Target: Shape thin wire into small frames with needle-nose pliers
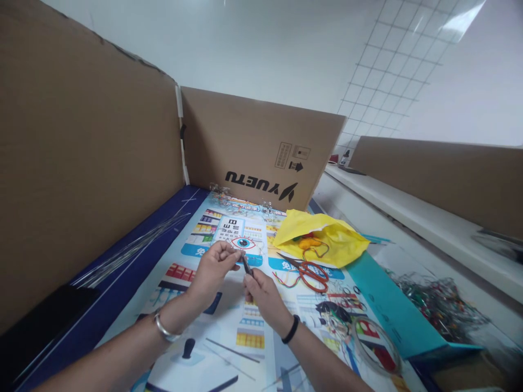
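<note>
My right hand (263, 296) is closed around a slim dark hand tool (247, 265), its far end pointing up and left toward the other hand. Most of the tool is hidden in the palm, so its exact kind does not show. My left hand (218, 267) is closed in a pinch at the tool's tip; whatever sits between those fingers is too small to make out. To the right of both hands lie orange-handled scissors (314, 276). A yellow bag (347, 242) rests behind the scissors, its mouth showing orange and red thread (309, 243).
Cardboard panels (253, 130) wall the back and left. Thin metal wires (134, 247) lie along the left side. On the right are a clear round container (378, 343), a teal box flap (396, 305) and a tangled heap of small wire pieces (437, 305). A printed poster sheet (196, 348) covers the table.
</note>
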Motion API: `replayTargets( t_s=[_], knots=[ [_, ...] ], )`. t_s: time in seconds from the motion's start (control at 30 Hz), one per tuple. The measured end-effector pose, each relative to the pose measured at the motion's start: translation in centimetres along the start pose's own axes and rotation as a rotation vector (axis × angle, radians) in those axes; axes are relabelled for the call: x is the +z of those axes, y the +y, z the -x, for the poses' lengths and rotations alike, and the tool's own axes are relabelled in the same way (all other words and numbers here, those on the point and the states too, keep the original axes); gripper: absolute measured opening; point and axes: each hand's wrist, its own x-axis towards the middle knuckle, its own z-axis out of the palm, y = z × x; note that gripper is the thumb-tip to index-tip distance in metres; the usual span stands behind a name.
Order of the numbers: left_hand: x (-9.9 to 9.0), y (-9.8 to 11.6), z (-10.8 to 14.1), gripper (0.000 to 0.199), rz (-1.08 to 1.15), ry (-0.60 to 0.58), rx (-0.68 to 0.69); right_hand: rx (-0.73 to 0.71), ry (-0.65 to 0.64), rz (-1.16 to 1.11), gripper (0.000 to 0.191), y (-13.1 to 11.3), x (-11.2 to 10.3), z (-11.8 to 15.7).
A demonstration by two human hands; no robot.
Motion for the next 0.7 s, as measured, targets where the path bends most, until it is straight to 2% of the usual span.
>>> replayTargets(
  t_s=[0.4, 0.7],
  knots=[
    [0.0, -0.9, -0.1, 0.024, -0.053, 0.056, 0.059, 0.053, 0.051, 0.001, 0.038, 0.0, 0.7, 0.0],
    [-0.3, -1.8, -0.3, 0.022, -0.160, 0.073, 0.140, 0.188, 0.050, -0.182, 0.043, -0.6, 1.5, 0.4]
  ],
)
